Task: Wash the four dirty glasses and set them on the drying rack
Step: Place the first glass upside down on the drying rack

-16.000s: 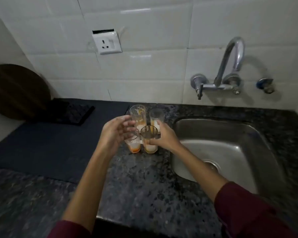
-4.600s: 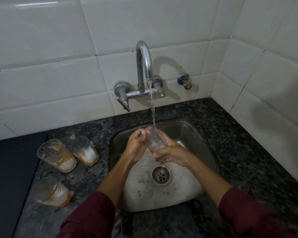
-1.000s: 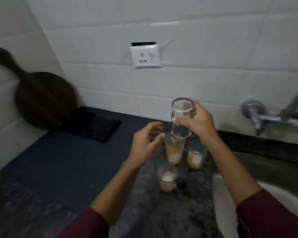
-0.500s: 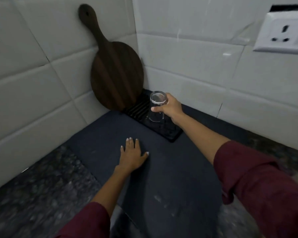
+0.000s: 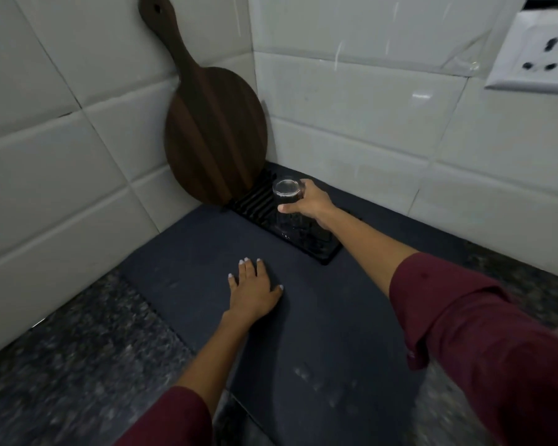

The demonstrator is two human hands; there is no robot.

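A clear washed glass (image 5: 287,201) stands upside down on the black ribbed drying rack (image 5: 316,249) in the corner. My right hand (image 5: 310,202) grips the glass from the right, thumb and fingers curled round its wall. My left hand (image 5: 255,292) lies flat on the dark mat (image 5: 303,333), fingers straight, a little in front of the rack. The other glasses and the sink are out of view.
A dark round wooden board (image 5: 213,133) leans in the tiled corner, right behind the rack. A white wall socket (image 5: 538,59) sits at the upper right. Speckled granite counter (image 5: 78,365) lies left of the mat.
My right hand has lowered the upturned glass onto the rack and still holds it. My left hand stays flat on the mat.
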